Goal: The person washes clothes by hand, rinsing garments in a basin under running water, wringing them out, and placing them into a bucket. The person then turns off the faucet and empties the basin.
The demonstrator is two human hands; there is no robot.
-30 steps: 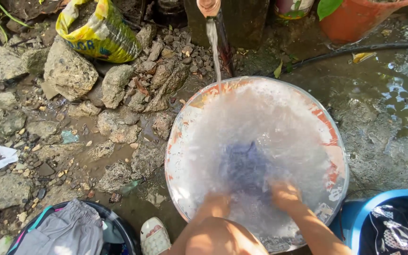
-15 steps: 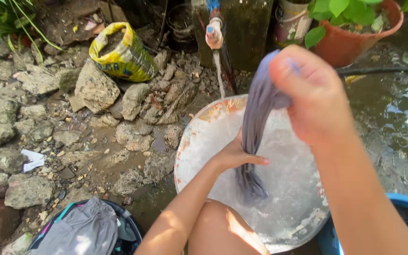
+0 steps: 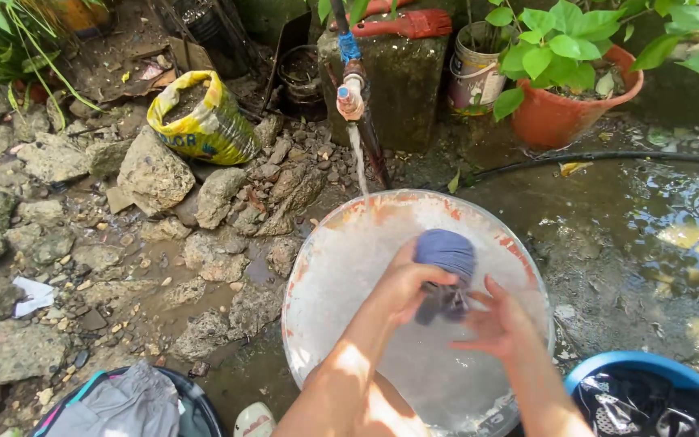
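Two tubs are cut off by the lower edge: a blue tub [image 3: 608, 374] at lower right with dark laundry inside, and a dark tub [image 3: 201, 402] at lower left holding a grey garment [image 3: 115, 405]; what else lies in either cannot be made out; a pale shoe toe [image 3: 254, 421] just pokes in at the bottom edge; the person's knee and forearms hide the near rim of the wash basin [image 3: 329, 267], and the foamy water hides its floor.

Above the middle of that basin is a blue-grey cloth [image 3: 445, 252], bunched into a wet wad, rounded on top with a darker twisted tail hanging below; the left hand [image 3: 404, 283] is closed around the cloth from the side, thumb across its lower part; the right hand [image 3: 502, 324] is spread, fingers splayed, just beside the hanging tail, and whether it touches the cloth cannot be told.

A thin stream runs from the tap [image 3: 350, 95] into the far edge of the basin; stones [image 3: 155, 174] and a yellow sack [image 3: 200, 121] lie to the left; a terracotta pot [image 3: 564, 113] with a leafy plant stands at upper right, and wet ground shines beside it.
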